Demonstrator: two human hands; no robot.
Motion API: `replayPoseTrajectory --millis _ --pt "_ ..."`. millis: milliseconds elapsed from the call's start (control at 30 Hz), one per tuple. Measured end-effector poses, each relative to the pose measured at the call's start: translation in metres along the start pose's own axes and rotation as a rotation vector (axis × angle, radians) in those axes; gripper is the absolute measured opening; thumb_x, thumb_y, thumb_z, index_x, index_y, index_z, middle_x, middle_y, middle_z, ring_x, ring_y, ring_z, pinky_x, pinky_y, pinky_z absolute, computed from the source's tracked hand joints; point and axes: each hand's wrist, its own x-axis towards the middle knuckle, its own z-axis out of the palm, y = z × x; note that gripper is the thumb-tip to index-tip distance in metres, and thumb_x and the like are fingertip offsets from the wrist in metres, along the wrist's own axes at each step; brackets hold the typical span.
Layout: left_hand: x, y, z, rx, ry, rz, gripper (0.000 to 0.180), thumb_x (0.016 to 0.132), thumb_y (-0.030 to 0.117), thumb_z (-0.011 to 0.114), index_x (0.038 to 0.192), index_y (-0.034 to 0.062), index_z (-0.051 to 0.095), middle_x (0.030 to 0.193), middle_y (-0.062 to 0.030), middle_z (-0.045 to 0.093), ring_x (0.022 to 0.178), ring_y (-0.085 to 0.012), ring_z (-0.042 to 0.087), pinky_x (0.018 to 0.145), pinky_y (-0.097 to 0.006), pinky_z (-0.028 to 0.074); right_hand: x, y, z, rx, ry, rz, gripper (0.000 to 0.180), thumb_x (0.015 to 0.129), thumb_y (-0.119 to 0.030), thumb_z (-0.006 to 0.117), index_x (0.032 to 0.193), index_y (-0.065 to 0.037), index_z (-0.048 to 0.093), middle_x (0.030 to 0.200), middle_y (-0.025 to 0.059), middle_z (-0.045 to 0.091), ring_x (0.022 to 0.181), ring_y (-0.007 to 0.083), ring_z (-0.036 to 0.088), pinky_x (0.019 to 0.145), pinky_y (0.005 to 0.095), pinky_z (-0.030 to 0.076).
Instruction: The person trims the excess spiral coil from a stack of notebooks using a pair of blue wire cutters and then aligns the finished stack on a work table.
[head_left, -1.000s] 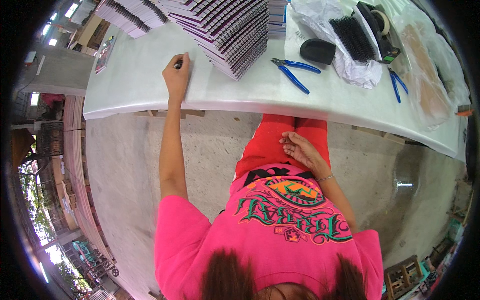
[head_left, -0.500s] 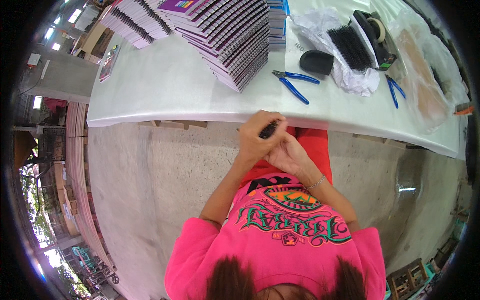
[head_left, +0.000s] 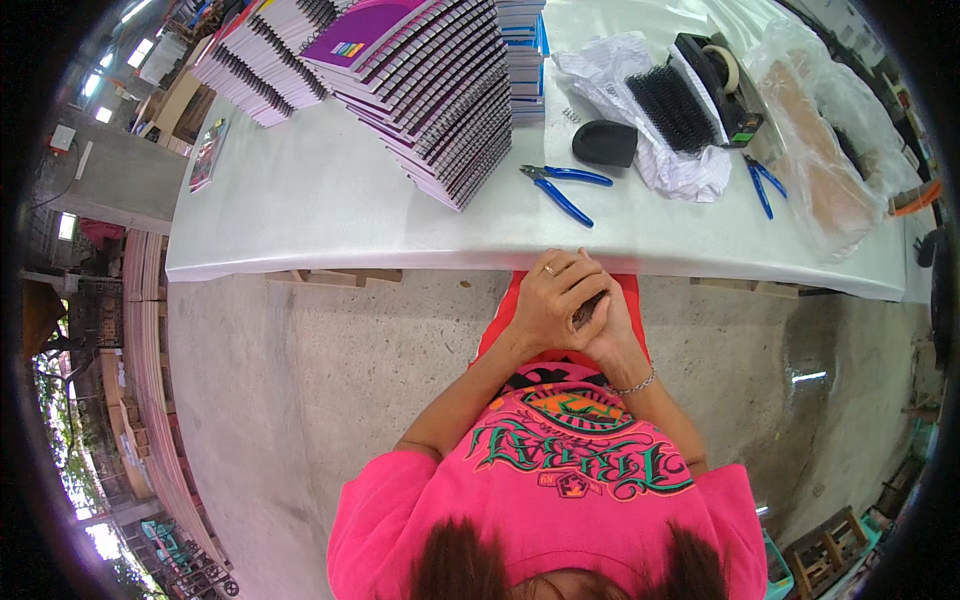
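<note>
Just off the table's near edge, above my lap, my left hand and my right hand are closed together. My left fingers, one with a ring, curl over the top of the right hand. Between the palms, a small dark wiry bundle shows through a gap by my thumb; most of it is hidden, so its exact kind cannot be made out. On the table beyond lie blue-handled flush cutters, a black rounded pad-like piece and a pile of black spiral coils on crumpled white paper.
A tall stack of purple spiral notebooks stands on the white-covered table, with more notebooks behind. To the right are a tape dispenser, second blue cutters and a clear plastic bag.
My hands have shifted slightly right and closer to me. The left fingers have wrapped further over, covering more of the dark bundle. The table's contents appear shifted left as the view moved.
</note>
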Motion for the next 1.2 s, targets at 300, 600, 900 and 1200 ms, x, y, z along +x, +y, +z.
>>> replayPoseTrajectory --millis 300,600,900,1200 --pt "0.021 0.010 0.012 0.092 0.129 0.167 0.023 0.071 0.019 0.079 0.092 0.0145 0.071 0.102 -0.0015 0.067 0.101 -0.0233 0.063 0.103 -0.049 0.040 -0.017 -0.020 0.049 0.285 -0.064 0.025 0.034 0.105 -0.033 0.049 0.127 -0.010 0.062 0.115 0.0085 0.067 0.105 0.0217 0.066 0.095 0.0394 0.054" --pt "0.008 0.008 -0.010 0.157 0.177 0.122 0.016 0.075 0.010 0.080 0.088 0.0146 0.072 0.094 -0.0004 0.064 0.096 -0.0209 0.062 0.106 -0.048 0.038 -0.051 -0.217 0.139 0.367 -0.339 -0.433 0.041 0.100 -0.029 0.053 0.122 0.005 0.062 0.120 0.0238 0.063 0.117 0.0375 0.057 0.110 0.0561 0.040" --pt "-0.042 -0.034 -0.058 0.381 0.276 -0.075 0.009 0.084 0.004 0.073 0.092 0.0075 0.069 0.095 -0.0062 0.065 0.095 -0.0245 0.061 0.105 -0.050 0.040 -0.103 -0.462 0.221 -0.864 0.610 -1.629 0.038 0.097 -0.029 0.054 0.125 -0.007 0.066 0.124 0.0227 0.064 0.122 0.0379 0.053 0.111 0.0531 0.035" --pt "0.003 -0.059 -0.136 0.596 0.472 -0.113 0.007 0.089 0.003 0.069 0.096 0.0031 0.070 0.101 -0.0090 0.065 0.101 -0.0270 0.060 0.102 -0.049 0.042 0.004 -0.331 0.194 -1.959 0.472 -1.135 0.024 0.098 -0.018 0.062 0.117 -0.008 0.072 0.098 0.0067 0.069 0.078 0.0183 0.064 0.073 0.0316 0.053"
